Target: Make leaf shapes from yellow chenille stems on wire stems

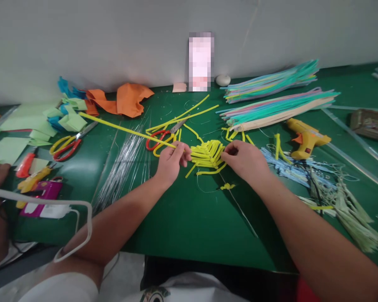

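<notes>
Smooth green tabletop (176,235), left hand (173,162) pinching slender yellow pipe cleaner (126,129), right hand (244,157) beside chevron-ribbed leaf shape (208,153), fingertips partly hidden, grip unclear.

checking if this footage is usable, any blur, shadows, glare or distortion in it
Head view: slightly soft, so fine detail on the yellow leaf shape blurs; head view: a shadow darkens the green table beside the right arm; head view: clear strands catch light as pale streaks; head view: the phone screen is pixelated, unreadable; head view: that arm seems stretched toward the corner.
</notes>
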Demonstrator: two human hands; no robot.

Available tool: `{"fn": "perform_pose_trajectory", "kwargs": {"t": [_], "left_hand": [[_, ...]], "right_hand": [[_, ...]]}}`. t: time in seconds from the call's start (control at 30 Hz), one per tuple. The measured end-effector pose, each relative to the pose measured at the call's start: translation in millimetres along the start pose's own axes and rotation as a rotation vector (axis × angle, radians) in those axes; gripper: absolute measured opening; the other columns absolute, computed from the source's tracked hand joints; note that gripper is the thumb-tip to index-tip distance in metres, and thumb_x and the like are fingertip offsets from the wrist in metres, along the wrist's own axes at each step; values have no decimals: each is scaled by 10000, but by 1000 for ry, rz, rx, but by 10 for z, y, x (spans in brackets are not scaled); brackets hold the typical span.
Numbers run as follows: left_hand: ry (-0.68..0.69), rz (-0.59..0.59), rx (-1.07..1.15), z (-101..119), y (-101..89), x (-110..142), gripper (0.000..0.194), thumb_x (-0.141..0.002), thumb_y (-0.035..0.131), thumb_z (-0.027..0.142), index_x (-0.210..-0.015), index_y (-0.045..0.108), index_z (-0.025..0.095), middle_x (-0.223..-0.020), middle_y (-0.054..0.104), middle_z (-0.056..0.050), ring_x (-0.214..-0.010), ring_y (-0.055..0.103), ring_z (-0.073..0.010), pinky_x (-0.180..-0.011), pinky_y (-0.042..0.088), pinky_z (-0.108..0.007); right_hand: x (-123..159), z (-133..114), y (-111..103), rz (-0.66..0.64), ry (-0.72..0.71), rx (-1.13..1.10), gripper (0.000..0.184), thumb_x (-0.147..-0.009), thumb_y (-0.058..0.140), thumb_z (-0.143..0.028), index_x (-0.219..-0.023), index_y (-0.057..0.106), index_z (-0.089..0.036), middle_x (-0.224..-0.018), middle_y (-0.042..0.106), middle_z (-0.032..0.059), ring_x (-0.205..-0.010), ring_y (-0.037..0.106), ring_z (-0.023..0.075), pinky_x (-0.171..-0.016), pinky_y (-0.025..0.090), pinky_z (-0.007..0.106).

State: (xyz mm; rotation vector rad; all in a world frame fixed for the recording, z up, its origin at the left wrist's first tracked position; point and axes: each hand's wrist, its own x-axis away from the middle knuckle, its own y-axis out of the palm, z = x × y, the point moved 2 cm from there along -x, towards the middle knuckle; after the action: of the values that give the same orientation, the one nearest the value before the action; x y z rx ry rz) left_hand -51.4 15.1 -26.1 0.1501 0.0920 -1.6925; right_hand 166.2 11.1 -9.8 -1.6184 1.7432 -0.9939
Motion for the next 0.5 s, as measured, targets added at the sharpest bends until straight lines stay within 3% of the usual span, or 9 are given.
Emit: {"fn": "perform_pose_trajectory", "kwargs": {"t": [0.13, 0.3, 0.4, 0.5], "left_hand": [[77, 40, 41, 21, -7, 10, 329, -950, 512, 424, -798, 649, 166, -662, 635, -16, -485, 546, -74, -465, 429, -205], [273, 339, 113, 83, -79, 20, 303, -961, 492, 433, -876, 639, 183, -702, 655, -18, -485, 550, -81, -462, 430, -215], [236, 458, 154, 57, -133, 10, 282, -955, 499, 437, -912, 632, 193, -698, 656, -12, -475, 543, -83, -446, 415, -214], [149, 430, 147, 19, -135, 25, 365, -936, 495, 503, -877, 653, 179, -716, 664, -29, -506, 568, -91, -455, 422, -219]], "right_hand": [[-51, 75, 14, 6, 13, -236, 99, -688, 642, -310, -702, 622, -214, -681, 654, 5, -630, 585, 172, -574, 384, 296], [-91, 106, 42, 37, 150, -878, 353, -614, 766, -281, -933, 649, -187, -551, 575, -54, -484, 542, 121, -473, 381, 249], [-74, 61, 43, 78, 253, -1224, 366, -600, 789, -242, -939, 668, -178, -545, 557, -67, -456, 501, 81, -437, 387, 213], [-41, 3, 65, 74, 283, -1455, 266, -606, 796, -212, -835, 668, -167, -652, 623, -44, -483, 516, 52, -473, 458, 191]]}}
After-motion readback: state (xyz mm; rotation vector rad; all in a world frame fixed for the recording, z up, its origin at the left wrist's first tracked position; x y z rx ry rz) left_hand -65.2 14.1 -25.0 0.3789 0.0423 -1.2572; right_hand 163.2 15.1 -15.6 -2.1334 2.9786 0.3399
